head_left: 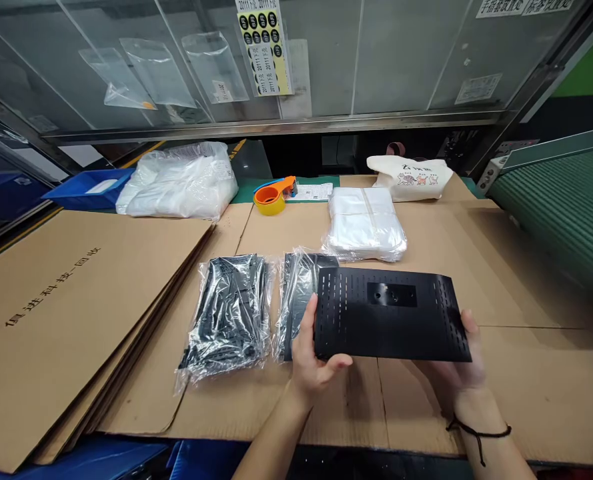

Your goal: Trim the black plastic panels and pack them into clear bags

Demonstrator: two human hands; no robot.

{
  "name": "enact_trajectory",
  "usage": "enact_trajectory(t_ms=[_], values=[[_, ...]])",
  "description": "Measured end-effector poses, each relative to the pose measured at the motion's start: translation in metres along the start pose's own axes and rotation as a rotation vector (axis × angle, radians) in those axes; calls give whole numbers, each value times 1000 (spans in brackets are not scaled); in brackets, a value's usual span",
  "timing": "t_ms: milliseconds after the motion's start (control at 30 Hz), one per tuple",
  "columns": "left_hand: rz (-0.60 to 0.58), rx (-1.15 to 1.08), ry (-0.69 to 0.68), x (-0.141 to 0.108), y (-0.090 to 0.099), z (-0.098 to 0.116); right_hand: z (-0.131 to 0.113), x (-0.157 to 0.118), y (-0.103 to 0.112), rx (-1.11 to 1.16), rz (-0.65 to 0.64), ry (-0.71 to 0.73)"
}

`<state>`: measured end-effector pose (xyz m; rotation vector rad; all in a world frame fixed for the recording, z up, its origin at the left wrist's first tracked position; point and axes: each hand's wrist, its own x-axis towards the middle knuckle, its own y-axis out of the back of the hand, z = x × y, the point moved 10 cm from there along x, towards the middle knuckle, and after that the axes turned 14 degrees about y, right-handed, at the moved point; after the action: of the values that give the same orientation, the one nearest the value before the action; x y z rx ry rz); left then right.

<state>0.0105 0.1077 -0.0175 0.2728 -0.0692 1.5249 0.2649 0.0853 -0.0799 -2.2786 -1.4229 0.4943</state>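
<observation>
A: What containers are out on the worktop [526, 393]?
B: Two clear plastic bags toward the near middle. The left bag [231, 313] is wrinkled and holds black pieces; the right bag [296, 293] has something flat and black in it, partly covered by the panel in front.
A: And farther back?
B: A banded stack of clear bags [369, 227], apparently flat. Beyond it, to the right, lies a white pouch [411, 180] printed with little animals; its contents don't show. At the far left there's a blue tray [66, 195] with a white paper [101, 186] in it, and beside that a bulky plastic bag [179, 180] full of something whitish.
A: Where's the black panel [376, 333]?
B: Held up over the near worktop, right of the two filled bags, slotted at both ends, its broad face tipped toward the person.
A: How do the hands sit?
B: The left hand [309, 360] is at the panel's left end, fingers along that edge, thumb stretched under the near edge. They're closed just to its thickness.
A: The right hand [463, 363]?
B: It supports the right end, a fingertip showing past the edge. The other fingers are hidden behind the panel, so I can't tell how they're bent.
</observation>
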Motion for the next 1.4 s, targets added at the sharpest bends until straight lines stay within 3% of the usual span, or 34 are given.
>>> enact_trajectory(t_ms=[200,367,567,700,800,900,1000,1100,1233,1400], values=[[10,-43,136,1,1,-7,-1,0,-7,-24,-57,6],[88,21,46,-6,5,-4,-5,2,-10,-77,-107,56],[142,39,71,-11,9,-12,-2,2,-1,-56,-55,37],[82,-113,41,-10,5,-3,-4,0,8,-54,34,58],[54,-287,145,-6,1,0,-8,0,12,-89,78,112],[156,-361,317,-7,3,-4,-12,2,12,-132,72,164],[241,-389,390,-12,4,-5,-16,6,11,-160,38,208],[159,-395,413,-12,-4,-11,-22,10,8,-189,-21,265],[28,-215,321,-10,-11,-17,-26,13,7,-166,-36,290],[20,-20,151,-12,-9,-19,-22,11,7,-23,48,212]])
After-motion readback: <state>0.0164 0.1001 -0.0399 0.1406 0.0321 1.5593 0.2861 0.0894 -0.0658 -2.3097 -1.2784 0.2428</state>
